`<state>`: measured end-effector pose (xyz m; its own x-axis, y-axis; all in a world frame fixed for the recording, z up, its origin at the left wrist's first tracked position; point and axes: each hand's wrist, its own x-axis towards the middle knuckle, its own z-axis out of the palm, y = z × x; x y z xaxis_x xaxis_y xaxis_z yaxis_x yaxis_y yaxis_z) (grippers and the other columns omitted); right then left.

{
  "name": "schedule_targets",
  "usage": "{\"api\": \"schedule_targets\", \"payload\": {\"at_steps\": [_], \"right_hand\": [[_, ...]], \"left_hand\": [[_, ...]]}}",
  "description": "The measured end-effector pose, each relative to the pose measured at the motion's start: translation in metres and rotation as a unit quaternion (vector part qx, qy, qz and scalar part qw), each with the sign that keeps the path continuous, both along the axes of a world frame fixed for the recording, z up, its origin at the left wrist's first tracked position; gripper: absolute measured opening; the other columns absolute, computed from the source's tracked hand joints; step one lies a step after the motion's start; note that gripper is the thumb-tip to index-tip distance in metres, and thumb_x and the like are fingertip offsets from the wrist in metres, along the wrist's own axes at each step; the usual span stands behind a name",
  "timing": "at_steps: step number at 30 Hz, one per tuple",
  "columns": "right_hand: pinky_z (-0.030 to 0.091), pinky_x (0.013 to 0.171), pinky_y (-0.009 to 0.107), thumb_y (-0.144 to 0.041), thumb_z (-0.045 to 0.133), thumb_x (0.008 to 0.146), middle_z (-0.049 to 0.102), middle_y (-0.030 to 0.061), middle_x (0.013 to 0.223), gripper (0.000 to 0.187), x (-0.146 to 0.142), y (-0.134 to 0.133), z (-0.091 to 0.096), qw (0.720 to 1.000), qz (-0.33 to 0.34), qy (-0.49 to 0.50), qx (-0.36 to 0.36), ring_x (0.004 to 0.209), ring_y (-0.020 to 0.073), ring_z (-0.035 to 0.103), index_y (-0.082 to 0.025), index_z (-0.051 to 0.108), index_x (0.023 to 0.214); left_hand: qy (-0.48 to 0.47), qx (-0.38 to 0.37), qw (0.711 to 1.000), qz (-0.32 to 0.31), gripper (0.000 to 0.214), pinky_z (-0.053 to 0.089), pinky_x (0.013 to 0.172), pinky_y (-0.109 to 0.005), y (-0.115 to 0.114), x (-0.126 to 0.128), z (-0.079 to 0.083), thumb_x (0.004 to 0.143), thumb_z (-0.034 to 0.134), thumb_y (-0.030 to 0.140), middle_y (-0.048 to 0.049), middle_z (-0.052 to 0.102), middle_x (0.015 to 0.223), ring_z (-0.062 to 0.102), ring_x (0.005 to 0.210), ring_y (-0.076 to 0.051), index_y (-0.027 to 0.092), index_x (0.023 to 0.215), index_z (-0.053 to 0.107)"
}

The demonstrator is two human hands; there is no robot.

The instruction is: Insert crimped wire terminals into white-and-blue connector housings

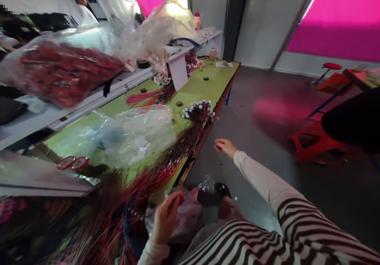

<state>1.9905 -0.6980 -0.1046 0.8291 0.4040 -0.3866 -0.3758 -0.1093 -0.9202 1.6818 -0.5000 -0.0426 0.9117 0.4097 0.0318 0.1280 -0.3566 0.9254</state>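
My left hand (168, 216) hangs low by the near end of the table, its fingers loosely bent and apart from the thumb. Nothing shows in it. Just behind it is a pinkish plastic bag (188, 221); whether they touch I cannot tell. Over the floor, right of the table edge, my right hand (226, 147) reaches forward with fingers loosely stretched and no object in them. Nearest to it on the table lies a long bundle of dark red wires (190, 140) with white and blue connectors (198, 109) at its far end.
A transparent plastic bag (142, 134) and red-handled scissors (73, 163) lie on the green table (215, 84). A large bag of red parts (71, 67) rests on the shelf at left. Red stools (311, 142) stand on the right. People are at the back left.
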Motion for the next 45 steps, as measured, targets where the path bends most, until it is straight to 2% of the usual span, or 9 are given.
{"api": "schedule_targets", "payload": {"at_steps": [3,6,11,15,19,27,32,38,45], "right_hand": [[0.047,0.056,0.016,-0.014,0.051,0.084,0.066,0.0031,0.08,0.027,0.098,0.012,-0.003,0.996,-0.075,-0.016,0.037,0.058,0.0052,0.057,-0.014,0.055,0.11],[0.048,0.057,0.016,-0.014,0.054,0.082,0.065,0.0016,0.083,0.029,0.173,0.034,-0.021,0.992,-0.109,-0.002,0.07,0.06,0.0053,0.057,-0.017,0.053,0.111],[0.05,0.057,0.02,-0.024,0.061,0.078,0.063,-0.0005,0.075,0.031,0.233,0.063,-0.05,0.989,-0.072,0.051,0.119,0.061,0.0084,0.057,-0.016,0.054,0.107],[0.046,0.055,0.02,-0.036,0.072,0.067,0.061,-0.0006,0.072,0.037,0.245,0.059,-0.054,0.988,-0.004,0.054,0.145,0.059,0.0081,0.054,-0.015,0.06,0.096],[0.046,0.064,0.019,-0.033,0.077,0.059,0.059,-0.0019,0.082,0.04,0.243,0.046,-0.046,0.987,0.033,0.015,0.157,0.067,0.0066,0.053,-0.016,0.061,0.092],[0.044,0.063,0.02,-0.034,0.064,0.077,0.054,-0.0029,0.076,0.028,0.236,0.058,-0.026,0.957,0.129,-0.194,0.174,0.066,0.0076,0.051,-0.019,0.05,0.097],[0.047,0.067,0.023,-0.036,0.062,0.078,0.059,0.0011,0.084,0.024,0.234,0.065,-0.024,0.95,0.131,-0.258,0.12,0.071,0.0106,0.056,-0.018,0.049,0.088],[0.049,0.077,0.027,-0.022,0.055,0.08,0.063,0.0061,0.098,0.011,0.231,0.065,-0.031,0.921,0.132,-0.355,0.094,0.089,0.0147,0.06,-0.018,0.053,0.091],[0.051,0.087,0.027,-0.014,0.049,0.085,0.065,0.0086,0.105,0.015,0.232,0.064,-0.036,0.89,0.101,-0.425,0.135,0.101,0.0136,0.061,-0.018,0.056,0.098]], "left_hand": [[0.011,-0.012,0.999,0.041,0.03,0.059,0.075,-0.029,0.0,0.043,-0.005,0.083,0.06,0.04,-0.0087,0.075,0.092,0.071,0.08,-0.02,0.017,0.099,0.07],[0.021,-0.054,0.993,0.103,0.03,0.06,0.074,-0.029,-0.009,0.09,-0.012,0.08,0.064,0.04,-0.0075,0.075,0.09,0.072,0.08,-0.021,0.018,0.098,0.07],[0.085,-0.093,0.983,0.134,0.029,0.061,0.073,-0.03,-0.029,0.184,-0.001,0.08,0.064,0.041,-0.0065,0.075,0.092,0.072,0.081,-0.02,0.019,0.097,0.07],[0.096,-0.119,0.981,0.118,0.03,0.06,0.074,-0.03,-0.039,0.257,0.006,0.079,0.065,0.041,-0.0067,0.075,0.088,0.071,0.077,-0.018,0.017,0.096,0.07],[0.091,-0.159,0.979,0.091,0.029,0.059,0.075,-0.031,-0.043,0.309,0.002,0.079,0.065,0.038,-0.0078,0.074,0.087,0.07,0.075,-0.018,0.015,0.096,0.07],[0.062,-0.18,0.975,0.11,0.03,0.057,0.069,-0.029,-0.031,0.389,0.003,0.078,0.065,0.035,-0.0085,0.071,0.095,0.068,0.077,-0.016,0.014,0.1,0.066],[0.026,-0.115,0.988,0.102,0.04,0.054,0.08,-0.03,-0.029,0.44,-0.014,0.074,0.071,0.031,-0.0107,0.065,0.107,0.065,0.09,-0.017,0.015,0.11,0.061],[0.029,0.031,0.992,0.12,0.038,0.052,0.082,-0.031,-0.032,0.458,-0.035,0.076,0.071,0.03,-0.01,0.064,0.099,0.063,0.087,-0.018,0.013,0.109,0.063],[0.05,-0.032,0.994,0.097,0.034,0.047,0.095,-0.034,-0.019,0.451,-0.036,0.076,0.072,0.029,-0.0071,0.065,0.108,0.062,0.102,-0.02,0.02,0.109,0.068]]}}
